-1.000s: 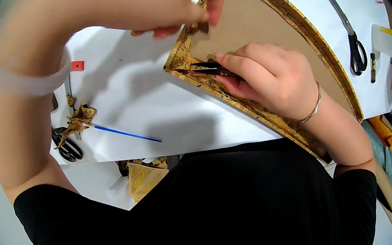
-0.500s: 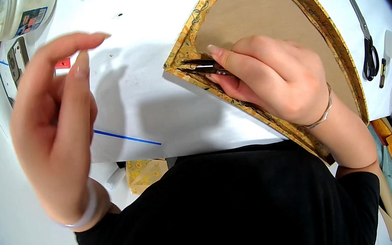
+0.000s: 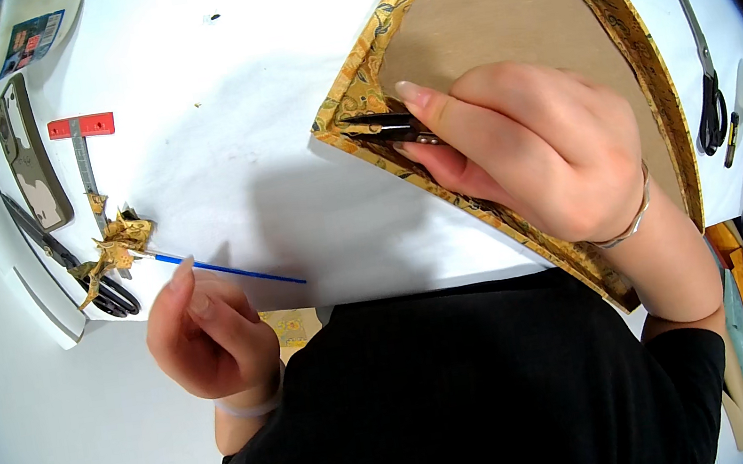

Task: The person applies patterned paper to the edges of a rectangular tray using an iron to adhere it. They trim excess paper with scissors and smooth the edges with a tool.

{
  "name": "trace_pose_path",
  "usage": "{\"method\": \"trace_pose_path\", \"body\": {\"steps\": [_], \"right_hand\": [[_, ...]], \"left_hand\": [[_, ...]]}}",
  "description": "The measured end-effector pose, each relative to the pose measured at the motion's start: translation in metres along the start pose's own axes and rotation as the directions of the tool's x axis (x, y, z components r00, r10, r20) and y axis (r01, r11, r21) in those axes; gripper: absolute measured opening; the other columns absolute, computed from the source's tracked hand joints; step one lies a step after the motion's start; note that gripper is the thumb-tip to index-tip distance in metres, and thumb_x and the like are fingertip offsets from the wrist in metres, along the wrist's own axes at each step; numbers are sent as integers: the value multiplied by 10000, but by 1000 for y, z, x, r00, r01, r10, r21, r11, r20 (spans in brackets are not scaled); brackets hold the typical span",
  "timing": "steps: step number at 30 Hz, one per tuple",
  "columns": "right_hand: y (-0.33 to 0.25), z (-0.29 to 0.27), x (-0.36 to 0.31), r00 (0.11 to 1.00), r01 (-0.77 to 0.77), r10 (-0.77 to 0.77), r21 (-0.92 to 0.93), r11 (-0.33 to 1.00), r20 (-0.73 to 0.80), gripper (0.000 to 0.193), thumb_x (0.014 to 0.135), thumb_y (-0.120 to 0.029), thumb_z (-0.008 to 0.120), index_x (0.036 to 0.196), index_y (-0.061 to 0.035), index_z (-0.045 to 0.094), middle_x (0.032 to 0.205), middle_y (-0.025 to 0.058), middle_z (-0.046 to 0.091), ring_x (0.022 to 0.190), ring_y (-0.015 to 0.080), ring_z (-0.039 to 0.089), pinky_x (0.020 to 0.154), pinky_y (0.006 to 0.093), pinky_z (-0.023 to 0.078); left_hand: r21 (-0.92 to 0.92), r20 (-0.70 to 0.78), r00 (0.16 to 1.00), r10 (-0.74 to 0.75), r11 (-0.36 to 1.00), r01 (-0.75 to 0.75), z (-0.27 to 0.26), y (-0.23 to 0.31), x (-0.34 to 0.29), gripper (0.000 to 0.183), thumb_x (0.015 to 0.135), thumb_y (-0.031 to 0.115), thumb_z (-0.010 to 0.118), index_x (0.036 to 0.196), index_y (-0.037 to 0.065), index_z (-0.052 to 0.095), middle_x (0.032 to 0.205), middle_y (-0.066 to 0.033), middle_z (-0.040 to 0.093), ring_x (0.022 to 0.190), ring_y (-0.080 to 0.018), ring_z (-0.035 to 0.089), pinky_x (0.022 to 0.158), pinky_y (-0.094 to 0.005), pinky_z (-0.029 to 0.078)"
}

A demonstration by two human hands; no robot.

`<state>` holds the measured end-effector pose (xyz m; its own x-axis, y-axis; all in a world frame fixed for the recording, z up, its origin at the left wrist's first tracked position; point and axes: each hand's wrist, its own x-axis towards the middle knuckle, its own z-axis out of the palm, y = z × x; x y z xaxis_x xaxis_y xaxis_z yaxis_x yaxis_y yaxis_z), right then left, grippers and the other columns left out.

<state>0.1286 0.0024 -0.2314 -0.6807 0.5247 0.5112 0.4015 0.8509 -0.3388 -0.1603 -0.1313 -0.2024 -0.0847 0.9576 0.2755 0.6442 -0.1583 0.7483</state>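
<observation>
In the head view, the right hand (image 3: 537, 156) has its thumb and fingers clamped on black snips (image 3: 396, 120), whose two blades stand a little apart and point leftward from the fingertips into the corner of a wedge-shaped tray (image 3: 464, 10) covered in gold patterned fabric; the tray's brown base spreads above and beyond those fingers. The left hand (image 3: 215, 335) is loosely curled, its thumb and index tips slightly apart. A blue-handled brush (image 3: 239, 271) lies just by these fingertips, though whether they touch it one cannot tell. Left of and above the same fingers are crumpled fabric scraps (image 3: 124, 243), lying across a steel square with a red end (image 3: 81, 127), and black-handled scissors (image 3: 119, 294); farther up is a phone (image 3: 34, 151). Well to the right of the right fingers lie long scissors (image 3: 711, 104).
</observation>
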Motion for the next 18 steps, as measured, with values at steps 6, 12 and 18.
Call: {"method": "trace_pose_path", "body": {"steps": [6,12,18], "right_hand": [[-1,-1,0,1000,-3,3,12,1000,23,384,750,-75,935,1095,0,783,883,53,669,646,166,656,516,277,525],[-1,1,0,1000,-11,11,29,1000,10,383,746,-72,940,1087,2,781,891,55,677,680,177,672,541,287,546],[-1,1,-3,1000,-16,16,44,999,-8,379,746,-72,942,1080,2,777,910,60,685,678,172,671,542,286,552]], "left_hand": [[-30,9,993,121,992,-120,2,-16,-17,316,1102,-20,412,1410,-8,481,612,-16,482,525,-88,381,519,-268,312],[-20,6,990,142,990,-142,2,-21,-18,305,1099,0,408,1400,5,459,594,-30,486,523,-108,386,532,-282,333],[-32,-10,987,161,986,-162,5,-21,-17,337,1100,9,395,1429,-10,465,588,-26,470,526,-97,364,524,-284,308]]}}
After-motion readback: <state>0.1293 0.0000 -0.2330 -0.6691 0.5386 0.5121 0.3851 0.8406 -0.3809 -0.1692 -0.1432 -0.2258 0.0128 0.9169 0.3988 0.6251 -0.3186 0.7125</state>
